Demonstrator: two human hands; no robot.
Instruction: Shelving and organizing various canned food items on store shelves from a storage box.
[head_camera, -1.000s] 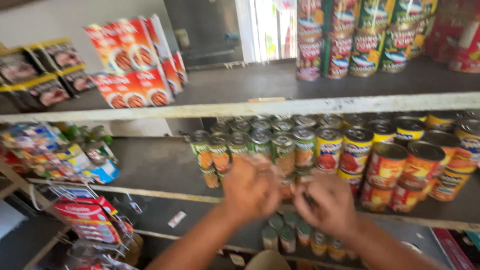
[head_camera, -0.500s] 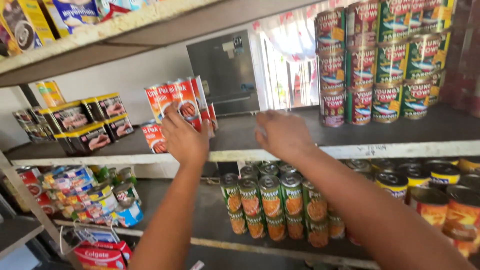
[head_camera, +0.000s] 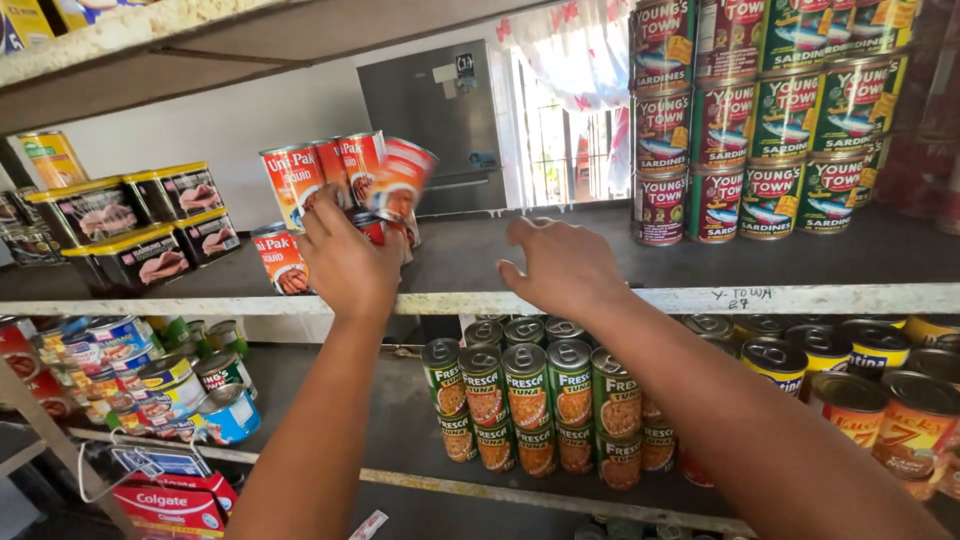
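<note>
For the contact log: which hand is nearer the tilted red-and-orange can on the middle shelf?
Left. The left hand is touching the tilted can; the right hand hovers apart, off to the can's right.

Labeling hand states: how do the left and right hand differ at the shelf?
The left hand grips a small red can by the orange-red tins; the right hand holds nothing. The left is curled in a grip; the right lies palm down, fingers loose, over the shelf edge. Both reach to the same shelf.

Both arms raised; left hand (head_camera: 345, 262) seemingly clenched, right hand (head_camera: 560, 265) loosely open, palm down.
</note>
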